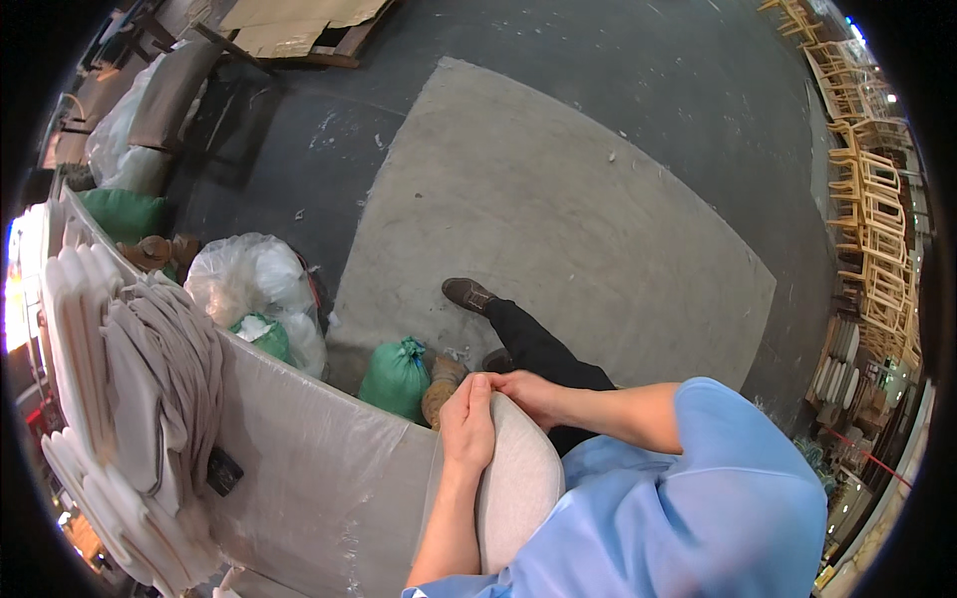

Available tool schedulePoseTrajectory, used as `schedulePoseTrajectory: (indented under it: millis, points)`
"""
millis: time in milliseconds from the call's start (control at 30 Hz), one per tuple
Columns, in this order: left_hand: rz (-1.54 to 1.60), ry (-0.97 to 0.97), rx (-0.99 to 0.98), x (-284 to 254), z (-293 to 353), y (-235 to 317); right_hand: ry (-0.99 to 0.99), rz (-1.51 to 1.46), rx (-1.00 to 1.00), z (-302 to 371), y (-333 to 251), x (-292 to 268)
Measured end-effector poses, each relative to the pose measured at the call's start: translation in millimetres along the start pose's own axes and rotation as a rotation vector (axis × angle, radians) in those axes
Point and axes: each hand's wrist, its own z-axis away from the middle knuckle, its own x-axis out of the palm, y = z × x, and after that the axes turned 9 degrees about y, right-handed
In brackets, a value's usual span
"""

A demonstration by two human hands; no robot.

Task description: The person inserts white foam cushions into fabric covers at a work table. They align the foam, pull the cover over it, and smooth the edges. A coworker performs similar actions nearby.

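Observation:
A light grey fabric-covered seat cushion rests against my body, at the edge of the padded worktable. My left hand lies over its far left end, with the fingers closed round the edge. From the right, my right hand reaches the same end and grips the rim, its fingers meeting those of the left. Part of the cushion's edge is hidden under both hands. What the fingertips press on cannot be made out.
The plastic-covered worktable carries stacked white foam pads, folded grey fabric covers and a small dark object. Beyond stand a green sack and clear plastic bags. Wooden chair frames line the far right.

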Motion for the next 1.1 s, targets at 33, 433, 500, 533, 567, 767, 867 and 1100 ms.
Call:
schedulePoseTrajectory:
  millis: [33,433,500,533,567,767,867,1100]
  points:
    - [0.020,0.008,-0.017,0.4,1.3,-1.7,0.074,0.098,-0.171,-2.3,-4.8,-15.0]
    - [0.134,0.035,-0.190,-11.5,-4.8,-25.1,-0.361,0.461,-0.751,91.0,-31.6,29.3]
    - [0.190,0.023,-0.234,-13.2,-8.9,-41.1,-0.349,0.503,-0.775,73.6,-33.9,32.6]
    - [0.229,0.025,-0.239,-13.5,-10.9,-47.8,-0.339,0.495,-0.765,67.9,-34.4,33.3]
    - [0.266,0.026,-0.244,-13.9,-11.2,-54.3,-0.328,0.484,-0.755,63.2,-34.9,33.7]
    - [0.649,0.337,-0.217,-14.0,-0.8,-44.8,-0.333,0.434,-0.772,33.0,-33.7,43.1]
    - [0.644,0.426,-0.049,-13.9,3.6,-35.3,-0.332,0.351,-0.688,12.8,-28.0,38.8]
    - [0.415,0.286,0.308,-6.7,22.5,41.9,-0.362,0.167,-0.416,-13.1,-21.6,35.5]
